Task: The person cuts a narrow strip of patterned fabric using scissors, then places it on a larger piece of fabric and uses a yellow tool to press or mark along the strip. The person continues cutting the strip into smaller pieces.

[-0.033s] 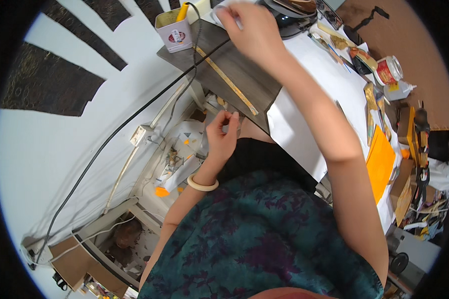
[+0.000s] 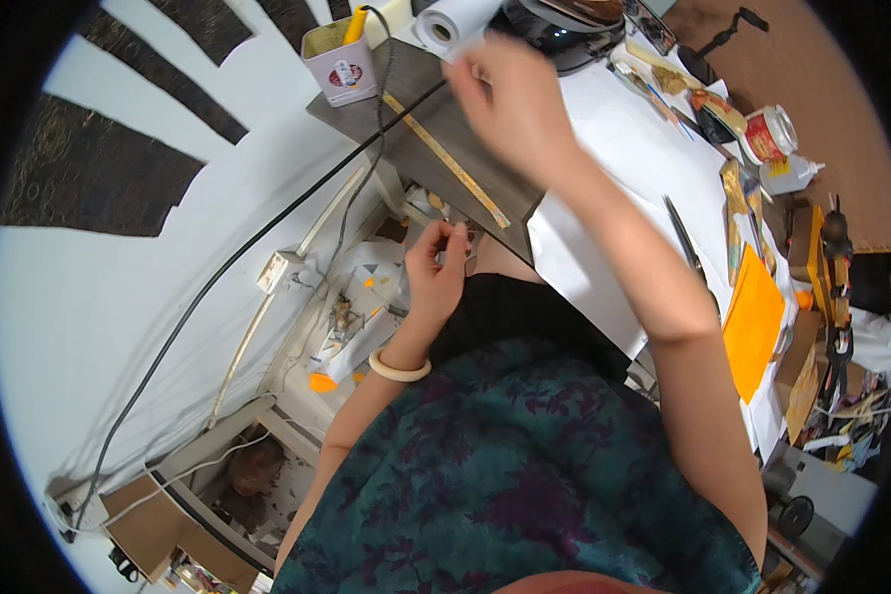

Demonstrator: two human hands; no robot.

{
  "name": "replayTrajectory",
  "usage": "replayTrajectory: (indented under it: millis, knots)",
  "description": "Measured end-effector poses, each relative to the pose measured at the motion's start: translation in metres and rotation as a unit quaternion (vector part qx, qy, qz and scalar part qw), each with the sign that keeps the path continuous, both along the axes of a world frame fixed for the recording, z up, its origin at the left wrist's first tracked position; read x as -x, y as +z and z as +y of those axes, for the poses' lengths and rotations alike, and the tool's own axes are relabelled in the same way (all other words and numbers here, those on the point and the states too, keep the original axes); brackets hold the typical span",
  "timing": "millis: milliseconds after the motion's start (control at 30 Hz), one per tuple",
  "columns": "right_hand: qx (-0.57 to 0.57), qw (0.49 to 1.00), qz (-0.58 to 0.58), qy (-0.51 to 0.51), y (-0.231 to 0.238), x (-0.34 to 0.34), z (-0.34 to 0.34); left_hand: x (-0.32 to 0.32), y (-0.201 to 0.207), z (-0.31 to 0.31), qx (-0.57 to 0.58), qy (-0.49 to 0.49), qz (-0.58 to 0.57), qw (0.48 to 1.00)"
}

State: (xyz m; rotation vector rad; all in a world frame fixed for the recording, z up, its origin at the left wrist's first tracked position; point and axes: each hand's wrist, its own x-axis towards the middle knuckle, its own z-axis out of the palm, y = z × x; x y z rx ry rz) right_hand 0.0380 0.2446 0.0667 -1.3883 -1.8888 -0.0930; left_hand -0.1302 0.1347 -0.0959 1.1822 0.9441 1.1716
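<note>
Over the dark wooden board (image 2: 426,89) at the table's corner, my right hand (image 2: 520,109) is raised, blurred by motion. Its fingers are curled, thumb toward forefinger; anything between them is too smeared to name. My left hand (image 2: 436,262) hovers lower, just off the table edge above my lap, thumb and forefinger pinched together. Something very thin may be at its fingertips, but I cannot make it out. A narrow yellowish strip (image 2: 450,163) lies on the board between the hands. Beyond my right hand is a white paper roll (image 2: 441,32).
A tin (image 2: 342,81) holding a yellow-handled tool stands on the board's far left. A black cable (image 2: 233,262) crosses the left side. White paper (image 2: 589,262), dark tweezers-like tool (image 2: 685,238), orange sheet (image 2: 752,317), jar (image 2: 768,137) and bottle (image 2: 790,176) occupy the right.
My right hand has come down and slightly right, uncovering the end of the paper roll. The dark slender tool now shows more beside my right forearm. My left hand has barely moved.
</note>
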Motion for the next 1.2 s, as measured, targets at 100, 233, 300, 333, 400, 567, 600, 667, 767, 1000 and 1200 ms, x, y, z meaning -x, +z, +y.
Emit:
replayTrajectory:
  millis: [100,233,300,333,400,567,600,667,767,1000,1200]
  knots:
    - [0.146,0.985,-0.093,-0.015,-0.054,0.008,-0.103,0.006,-0.009,0.004,0.038,-0.04,-0.062,0.997]
    - [0.163,0.976,-0.125,-0.073,-0.082,0.013,-0.136,0.011,0.004,0.011,0.154,-0.069,-0.072,0.983]
    - [0.139,0.984,-0.079,-0.08,-0.092,0.02,-0.144,0.01,0.027,0.015,0.16,-0.097,-0.048,0.981]
    - [0.122,0.987,-0.066,-0.077,-0.096,0.025,-0.149,0.008,0.039,0.015,0.169,-0.094,-0.04,0.98]
    - [0.116,0.989,-0.06,-0.076,-0.089,0.029,-0.159,0.005,0.044,0.023,0.171,-0.135,-0.017,0.976]
    - [0.042,0.992,-0.056,-0.108,-0.07,0.025,-0.203,-0.012,0.057,0.022,0.191,-0.187,0.037,0.963]
    - [0.024,0.992,-0.051,-0.111,-0.065,0.023,-0.214,-0.015,0.061,0.017,0.199,-0.192,0.03,0.961]
    - [0.035,0.991,-0.077,-0.105,-0.049,0.01,-0.245,-0.018,0.069,0.007,0.206,-0.19,0.01,0.96]
    - [0.057,0.985,-0.097,-0.128,-0.042,-0.013,-0.294,-0.035,0.079,-0.008,0.208,-0.232,0.002,0.95]
    - [0.041,0.915,0.141,-0.375,-0.02,-0.138,-0.38,-0.097,0.126,-0.065,0.192,-0.3,-0.071,0.932]
    - [0.246,0.888,0.022,-0.387,-0.048,-0.236,-0.398,-0.133,0.165,-0.099,0.174,-0.321,-0.109,0.925]
